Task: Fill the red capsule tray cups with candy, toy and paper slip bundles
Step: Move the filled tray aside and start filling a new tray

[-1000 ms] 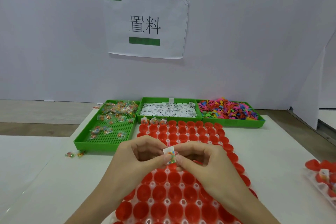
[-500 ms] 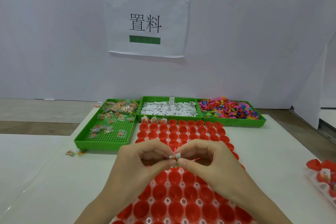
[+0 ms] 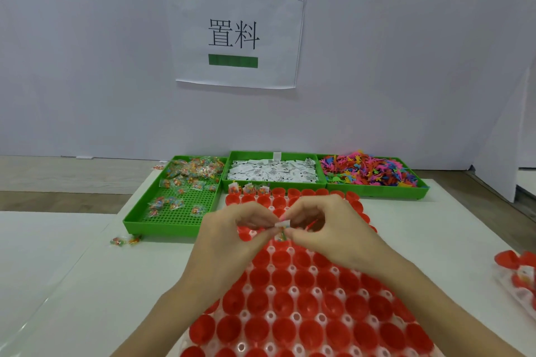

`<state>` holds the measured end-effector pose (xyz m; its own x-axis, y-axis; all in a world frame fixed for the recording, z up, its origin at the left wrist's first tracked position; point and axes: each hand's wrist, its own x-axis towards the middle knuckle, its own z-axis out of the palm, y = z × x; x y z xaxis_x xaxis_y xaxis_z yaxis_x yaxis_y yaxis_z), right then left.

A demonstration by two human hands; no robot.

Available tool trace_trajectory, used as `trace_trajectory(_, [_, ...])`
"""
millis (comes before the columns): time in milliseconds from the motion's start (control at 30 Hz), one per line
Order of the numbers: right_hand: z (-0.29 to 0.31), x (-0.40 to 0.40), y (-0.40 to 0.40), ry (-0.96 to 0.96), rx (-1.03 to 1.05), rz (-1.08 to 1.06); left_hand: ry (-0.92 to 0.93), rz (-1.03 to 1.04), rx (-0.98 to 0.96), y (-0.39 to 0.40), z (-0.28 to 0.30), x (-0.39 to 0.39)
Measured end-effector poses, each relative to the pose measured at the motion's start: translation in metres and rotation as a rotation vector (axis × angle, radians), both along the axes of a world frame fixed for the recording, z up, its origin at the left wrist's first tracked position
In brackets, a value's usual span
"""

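Note:
The red capsule tray (image 3: 304, 307) with several open red cups lies on the white table in front of me. Above its far half, my left hand (image 3: 232, 238) and my right hand (image 3: 327, 232) meet fingertip to fingertip and both pinch a small bundle (image 3: 282, 227) of a white paper slip, a candy packet and a thin toy. Three cups at the tray's far left corner hold bundles (image 3: 249, 189). Behind stand three green trays: candy packets (image 3: 179, 191), paper slips (image 3: 272, 171), colourful toys (image 3: 371, 172).
A loose candy packet (image 3: 125, 240) lies on the table left of the candy tray. Another tray of red capsules (image 3: 519, 272) sits at the right edge. A white wall with a paper sign (image 3: 235, 35) stands behind the trays.
Both hands have moved away from me over the tray, still pinching the bundle. The paper slip looks folded smaller against the candy than a second ago.

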<state>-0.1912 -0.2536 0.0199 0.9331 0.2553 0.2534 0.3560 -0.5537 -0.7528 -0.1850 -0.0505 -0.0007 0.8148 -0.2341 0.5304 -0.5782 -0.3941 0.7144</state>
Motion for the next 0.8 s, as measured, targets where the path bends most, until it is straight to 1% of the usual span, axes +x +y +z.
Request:
trace_trajectory(100, [0.007,0.029,-0.002,-0.003,-0.012,0.009,-0.09,0.128,0.086,-0.004,0.004,0.02])
trace_trajectory(167, [0.009,0.053,-0.005,-0.048,-0.022,-0.057,-0.142,0.178,0.186,-0.008,0.007,0.04])
trace_trajectory(267, [0.01,0.09,-0.01,-0.075,-0.015,-0.217,-0.152,0.148,0.449,-0.014,0.007,0.069])
trace_trajectory(333, [0.005,0.11,-0.011,-0.027,-0.006,-0.264,-0.132,0.113,0.601,-0.02,0.003,0.082])
trace_trajectory(400, [-0.003,0.123,-0.009,0.036,0.051,-0.27,-0.135,0.125,0.7,-0.027,-0.002,0.088])
trace_trajectory(467, [-0.011,0.13,-0.006,0.079,0.068,-0.273,-0.169,0.164,0.741,-0.031,-0.008,0.09])
trace_trajectory(567, [-0.018,0.134,-0.005,0.09,-0.008,-0.271,-0.224,0.187,0.765,-0.031,-0.012,0.089])
trace_trajectory(800, [-0.008,0.139,-0.007,0.081,-0.198,-0.189,-0.203,0.138,0.863,-0.024,-0.013,0.091])
